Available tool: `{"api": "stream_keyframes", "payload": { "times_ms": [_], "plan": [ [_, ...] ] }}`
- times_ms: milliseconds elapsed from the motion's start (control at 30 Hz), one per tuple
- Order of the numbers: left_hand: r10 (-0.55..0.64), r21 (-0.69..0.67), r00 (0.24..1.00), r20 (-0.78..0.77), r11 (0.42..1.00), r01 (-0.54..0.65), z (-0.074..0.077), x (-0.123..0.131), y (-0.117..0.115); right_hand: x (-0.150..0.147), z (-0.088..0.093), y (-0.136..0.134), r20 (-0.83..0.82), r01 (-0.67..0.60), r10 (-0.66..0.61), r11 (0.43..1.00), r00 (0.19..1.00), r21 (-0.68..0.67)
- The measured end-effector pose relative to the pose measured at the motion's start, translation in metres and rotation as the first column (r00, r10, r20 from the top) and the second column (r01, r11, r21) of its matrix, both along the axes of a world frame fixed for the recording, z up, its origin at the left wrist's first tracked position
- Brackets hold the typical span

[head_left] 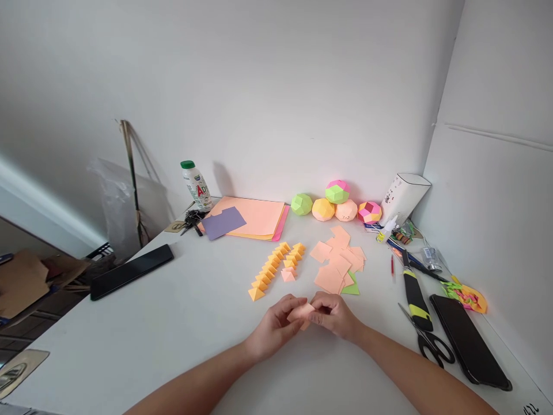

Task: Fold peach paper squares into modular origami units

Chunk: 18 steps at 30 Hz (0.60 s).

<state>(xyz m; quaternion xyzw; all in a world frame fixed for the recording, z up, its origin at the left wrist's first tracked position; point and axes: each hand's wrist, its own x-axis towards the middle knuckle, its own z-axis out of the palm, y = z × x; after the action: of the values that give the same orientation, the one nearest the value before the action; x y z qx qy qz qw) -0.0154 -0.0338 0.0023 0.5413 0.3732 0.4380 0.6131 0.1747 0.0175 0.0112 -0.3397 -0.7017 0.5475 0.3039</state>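
Note:
Between my two hands is a small peach paper piece [301, 312], partly folded and partly hidden by the fingers. My left hand [276, 325] grips its left side, and the fingers of my right hand [334, 316] pinch its right edge. Just beyond them lie two rows of folded paper units: a longer row of orange units [268, 271] and a shorter row with orange ones and a few peach units [288, 274] at its near end. Flat peach paper squares [332, 278] are spread to the right, with a green square [352, 285] under them.
Several faceted paper balls [323, 209] sit along the wall. Coloured sheets [259, 214], a purple card [224, 223] and a white bottle [197, 187] stand at back left. To the right lie scissors [434, 346], a box cutter [416, 297], a phone [470, 343] and a glue bottle [386, 230].

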Motion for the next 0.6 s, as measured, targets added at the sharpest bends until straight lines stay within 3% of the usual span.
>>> {"api": "stream_keyframes", "payload": {
  "times_ms": [133,267,400,600],
  "plan": [
    [0.046,0.049,0.982,-0.181,0.998,-0.038,0.005,0.001,0.0,-0.001,0.001,-0.001,-0.02,0.041,-0.04,0.998,0.999,0.043],
    [0.073,0.148,0.929,-0.364,0.989,-0.02,0.016,0.003,0.0,-0.001,0.0,-0.003,-0.039,0.053,-0.055,0.998,0.998,-0.042],
    [0.067,0.209,0.896,-0.439,0.978,0.029,0.019,0.004,-0.001,0.0,-0.003,-0.003,-0.064,0.07,-0.079,0.988,0.995,-0.138],
    [0.061,0.234,0.875,-0.481,0.97,0.061,0.015,0.006,-0.002,-0.001,-0.005,-0.003,-0.065,0.083,-0.094,0.985,0.993,-0.155]
  ]
}}
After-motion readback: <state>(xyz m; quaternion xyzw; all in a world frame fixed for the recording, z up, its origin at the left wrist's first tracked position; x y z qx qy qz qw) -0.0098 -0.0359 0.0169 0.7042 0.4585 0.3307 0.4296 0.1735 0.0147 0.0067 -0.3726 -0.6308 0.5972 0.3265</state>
